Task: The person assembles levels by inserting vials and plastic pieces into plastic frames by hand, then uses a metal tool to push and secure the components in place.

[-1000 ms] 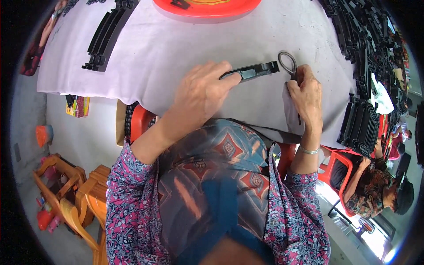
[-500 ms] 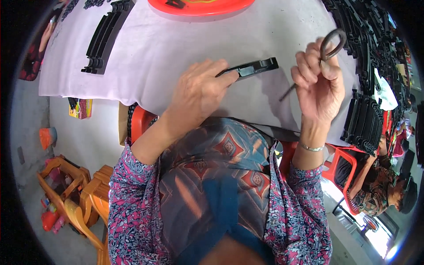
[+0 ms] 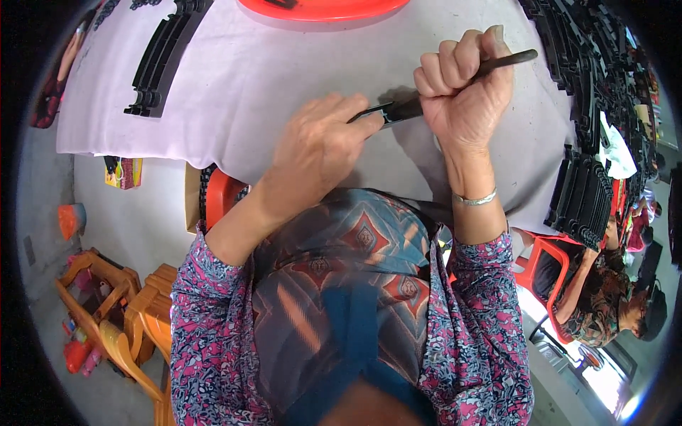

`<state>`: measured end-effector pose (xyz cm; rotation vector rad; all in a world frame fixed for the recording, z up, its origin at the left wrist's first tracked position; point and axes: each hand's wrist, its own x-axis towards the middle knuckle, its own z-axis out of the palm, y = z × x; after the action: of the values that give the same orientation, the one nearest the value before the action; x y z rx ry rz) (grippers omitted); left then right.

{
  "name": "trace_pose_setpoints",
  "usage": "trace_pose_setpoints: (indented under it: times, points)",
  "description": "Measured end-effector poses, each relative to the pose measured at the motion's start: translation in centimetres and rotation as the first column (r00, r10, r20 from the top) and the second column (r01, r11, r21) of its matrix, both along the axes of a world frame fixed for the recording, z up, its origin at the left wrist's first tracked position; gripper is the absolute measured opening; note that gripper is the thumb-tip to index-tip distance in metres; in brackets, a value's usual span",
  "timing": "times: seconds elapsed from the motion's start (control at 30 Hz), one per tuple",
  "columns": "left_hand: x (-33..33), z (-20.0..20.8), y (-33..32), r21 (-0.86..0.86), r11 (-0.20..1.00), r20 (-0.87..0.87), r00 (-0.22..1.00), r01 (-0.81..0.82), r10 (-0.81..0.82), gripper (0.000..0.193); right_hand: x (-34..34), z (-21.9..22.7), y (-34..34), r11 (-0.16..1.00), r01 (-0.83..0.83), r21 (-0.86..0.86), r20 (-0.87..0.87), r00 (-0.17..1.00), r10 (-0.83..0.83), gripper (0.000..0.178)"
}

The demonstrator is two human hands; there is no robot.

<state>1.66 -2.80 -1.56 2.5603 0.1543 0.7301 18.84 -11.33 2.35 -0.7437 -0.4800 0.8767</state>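
Note:
My left hand (image 3: 323, 138) is closed on one end of a slim black plastic piece (image 3: 389, 113), which points right above the pale tablecloth. A dark metal rod (image 3: 522, 58) is gripped in my right hand (image 3: 465, 103), its end jutting out past the thumb on the right. In the earlier frame that end shows as a loop. Right at the far end of the black piece, my right fingers cover part of it. Whether the rod touches the piece is hidden.
A red tray (image 3: 327, 11) sits at the far edge. One long black plastic strip (image 3: 167, 60) lies at the left. Stacked black strips (image 3: 582, 199) and a heap of more line the right side. Beyond them sits another person (image 3: 604, 305) by a red chair (image 3: 547, 273).
My right hand has moved left and slightly up with the rod, turning so the loop is seen edge-on, and now reaches the black piece. My left hand stays nearly in place.

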Motion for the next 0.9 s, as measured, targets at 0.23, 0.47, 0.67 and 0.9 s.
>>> trace_pose_setpoints:
  times: [0.23,0.47,0.67,0.9]
  points:
    - [0.1,0.1,0.0,0.037,0.999,0.005,1.000,0.016,-0.016,0.021,-0.2,-0.1,-0.2,0.992,-0.032,0.123,-0.082,0.996,0.042,0.054]
    - [0.1,0.2,0.0,0.042,0.999,-0.002,1.000,0.021,-0.021,0.019,0.8,-0.5,-0.5,0.974,-0.180,0.136,0.143,0.977,0.161,0.053]
    - [0.2,-0.2,0.0,-0.009,1.000,0.050,0.999,0.019,-0.018,0.016,1.0,-1.3,-0.5,0.993,-0.104,0.057,0.000,0.995,0.104,0.054]
    - [0.1,0.3,0.0,-0.055,0.998,0.003,1.000,0.019,-0.019,0.012,2.0,-2.4,-0.9,0.988,-0.067,0.136,-0.112,0.990,0.082,0.054]
